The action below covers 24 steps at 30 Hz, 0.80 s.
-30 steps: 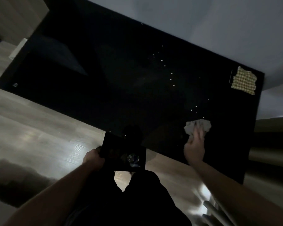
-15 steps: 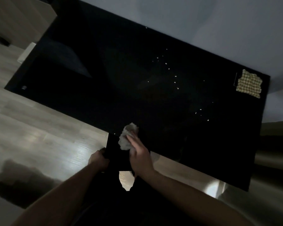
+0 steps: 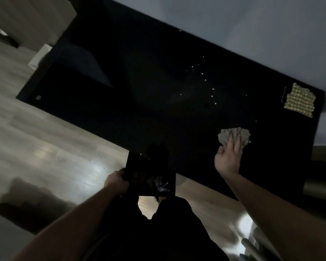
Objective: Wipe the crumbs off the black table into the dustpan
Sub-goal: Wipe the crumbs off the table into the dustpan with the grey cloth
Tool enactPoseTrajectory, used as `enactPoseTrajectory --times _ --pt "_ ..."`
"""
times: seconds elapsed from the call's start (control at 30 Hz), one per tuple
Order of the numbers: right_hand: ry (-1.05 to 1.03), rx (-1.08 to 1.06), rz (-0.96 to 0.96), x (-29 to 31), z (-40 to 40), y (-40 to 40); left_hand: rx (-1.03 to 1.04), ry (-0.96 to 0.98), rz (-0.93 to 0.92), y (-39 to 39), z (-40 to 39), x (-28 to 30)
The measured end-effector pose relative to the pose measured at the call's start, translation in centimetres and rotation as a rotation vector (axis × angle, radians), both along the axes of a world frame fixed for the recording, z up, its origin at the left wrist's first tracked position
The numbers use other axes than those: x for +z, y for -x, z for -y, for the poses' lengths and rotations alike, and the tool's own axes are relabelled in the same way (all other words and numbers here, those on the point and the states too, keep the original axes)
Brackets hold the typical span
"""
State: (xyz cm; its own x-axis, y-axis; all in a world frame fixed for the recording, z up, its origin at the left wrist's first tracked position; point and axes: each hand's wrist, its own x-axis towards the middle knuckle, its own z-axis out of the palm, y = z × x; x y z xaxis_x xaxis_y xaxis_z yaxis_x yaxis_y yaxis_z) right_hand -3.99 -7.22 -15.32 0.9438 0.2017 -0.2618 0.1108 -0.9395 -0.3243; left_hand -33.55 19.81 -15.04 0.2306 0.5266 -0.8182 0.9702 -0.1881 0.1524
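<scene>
The right hand (image 3: 228, 157) presses a pale cloth (image 3: 233, 136) flat on the black tabletop (image 3: 139, 95), fingers (image 3: 237, 145) spread wide. The left hand (image 3: 116, 182) grips the dustpan (image 3: 149, 178) at the near edge. Crumbs (image 3: 205, 80) lie farther back.

Left hand (image 3: 116, 181): fingers curled, gripping the edge of the dustpan (image 3: 150, 178), forearm reaching forward from lower left. Right hand (image 3: 228, 156): arm extended forward, fingers straight and spread, pressing flat on the cloth (image 3: 233, 135).
</scene>
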Motion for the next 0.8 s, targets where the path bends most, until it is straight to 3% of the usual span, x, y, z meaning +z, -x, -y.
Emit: enactPoseTrajectory --times 0.07,0.3,0.43,0.53,0.63,0.73,0.8 --pt "-0.025 0.025 -0.01 0.4 -2.1 2.1 0.012 0.003 -0.016 0.3 -0.4 -0.3" --pt "-0.278 0.527 -0.218 1.4 -10.7 10.8 0.043 0.015 -0.039 0.9 -1.4 -0.9" --pt "-0.257 0.868 -0.363 2.4 -13.9 13.0 0.053 0.003 -0.029 1.1 -1.8 -0.4" --pt "-0.258 1.004 -0.461 2.9 -13.5 13.6 0.062 -0.008 -0.017 1.2 -1.8 0.2" --pt "-0.306 0.98 -0.512 3.9 -12.1 13.2 0.058 -0.008 0.0 0.9 -1.5 0.7" --pt "-0.445 0.713 -0.476 5.4 -9.6 11.5 0.047 0.001 0.005 0.7 -1.2 0.8" --pt "-0.531 0.521 -0.342 5.9 -7.1 9.2 0.041 -0.005 0.006 0.6 -1.0 0.7"
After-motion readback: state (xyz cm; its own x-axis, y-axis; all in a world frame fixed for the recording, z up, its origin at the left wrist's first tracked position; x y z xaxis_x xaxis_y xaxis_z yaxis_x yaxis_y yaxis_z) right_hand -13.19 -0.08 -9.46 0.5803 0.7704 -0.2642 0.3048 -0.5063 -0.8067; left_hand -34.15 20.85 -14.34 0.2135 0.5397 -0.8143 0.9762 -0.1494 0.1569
